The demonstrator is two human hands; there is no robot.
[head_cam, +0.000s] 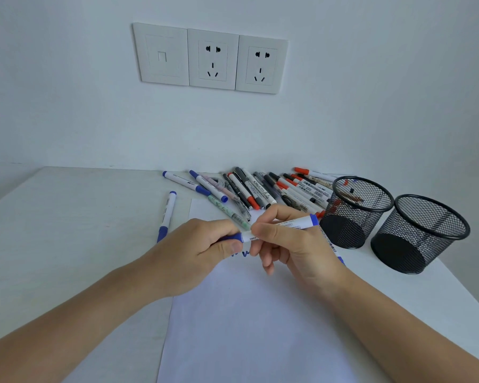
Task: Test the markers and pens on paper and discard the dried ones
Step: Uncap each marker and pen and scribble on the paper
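Head view: both hands closed on blue marker (293, 223); left hand (205, 252) grips cap, right hand (285, 244) barrel.

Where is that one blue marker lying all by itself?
In the head view, the lone blue marker lies on the table left of the paper, beyond the left hand and apart from the pile of pens.

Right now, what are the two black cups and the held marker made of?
Cups: likely black-coated wire mesh; you can see through the walls. Blue marker: seemingly smooth plastic, white printed barrel with blue ends, slight sheen.
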